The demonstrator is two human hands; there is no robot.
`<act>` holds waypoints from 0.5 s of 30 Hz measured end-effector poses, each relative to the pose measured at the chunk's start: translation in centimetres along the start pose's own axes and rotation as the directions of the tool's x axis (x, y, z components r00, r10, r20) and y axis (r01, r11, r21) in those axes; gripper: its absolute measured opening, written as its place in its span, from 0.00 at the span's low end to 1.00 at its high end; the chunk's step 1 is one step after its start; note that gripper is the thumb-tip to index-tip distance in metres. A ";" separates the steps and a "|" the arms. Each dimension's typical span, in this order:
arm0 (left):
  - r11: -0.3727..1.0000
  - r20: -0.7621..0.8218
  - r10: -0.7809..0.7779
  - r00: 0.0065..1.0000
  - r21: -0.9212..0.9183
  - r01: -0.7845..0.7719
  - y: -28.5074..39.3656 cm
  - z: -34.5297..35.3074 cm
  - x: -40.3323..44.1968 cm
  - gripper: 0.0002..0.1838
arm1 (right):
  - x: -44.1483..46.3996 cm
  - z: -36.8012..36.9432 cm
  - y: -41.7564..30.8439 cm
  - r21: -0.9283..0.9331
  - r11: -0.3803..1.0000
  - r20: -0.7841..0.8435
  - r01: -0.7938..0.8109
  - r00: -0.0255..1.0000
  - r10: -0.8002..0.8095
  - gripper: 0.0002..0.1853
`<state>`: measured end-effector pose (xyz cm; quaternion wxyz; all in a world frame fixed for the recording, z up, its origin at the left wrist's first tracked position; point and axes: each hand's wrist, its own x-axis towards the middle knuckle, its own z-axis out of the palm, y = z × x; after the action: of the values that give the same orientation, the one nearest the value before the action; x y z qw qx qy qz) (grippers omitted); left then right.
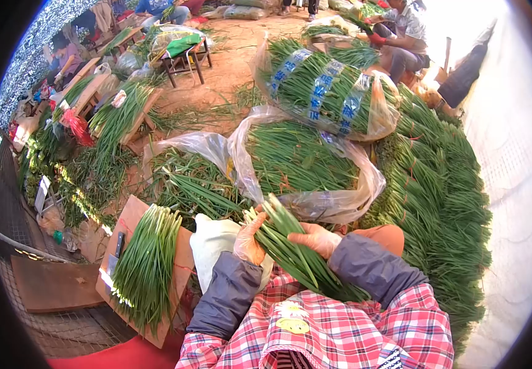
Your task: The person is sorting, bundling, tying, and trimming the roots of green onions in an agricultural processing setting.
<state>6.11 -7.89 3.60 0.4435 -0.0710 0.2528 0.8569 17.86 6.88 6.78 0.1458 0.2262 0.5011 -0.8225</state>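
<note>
My left hand, in a thin clear glove, is closed round the pale stem end of a bunch of garlic chives. My right hand, gloved likewise, grips the same bunch farther along its green leaves. The bunch slants across my lap, its leaf tips near my right sleeve. Left of me, a thick pile of garlic chives lies on a wooden board. A knife rests at that board's left edge, partly covered by the leaves.
An opened plastic bag of chives lies ahead of me. Behind it is a full bag with blue printed tape. Tied bunches are stacked along my right. A small stool stands farther back. A person sits at the upper right.
</note>
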 end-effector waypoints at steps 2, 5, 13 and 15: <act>1.000 0.049 -0.019 0.999 -0.023 0.021 0.3 0.0 -0.3 0.21 | -0.6 -0.6 -1.0 0.047 0.998 0.041 -0.051 0.998 0.049 0.31; 0.996 0.092 -0.083 0.992 -0.025 0.085 0.4 0.6 -1.2 0.29 | -1.0 -0.8 -2.6 -0.101 0.985 0.193 -0.140 0.969 0.157 0.33; 0.998 0.217 -0.010 0.976 0.062 -0.004 0.1 0.8 -1.1 0.23 | 0.5 -1.4 -3.3 -0.468 0.884 0.069 0.023 0.998 0.010 0.33; 0.998 0.106 -0.031 0.994 0.060 0.025 0.2 0.6 -1.2 0.20 | 1.0 -1.8 -3.5 -0.556 0.822 -0.130 0.123 0.964 -0.232 0.27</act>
<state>6.70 -8.57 4.63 0.4702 -0.0157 0.2528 0.8454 15.76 10.03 8.19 0.0774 0.2061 0.7438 -0.6311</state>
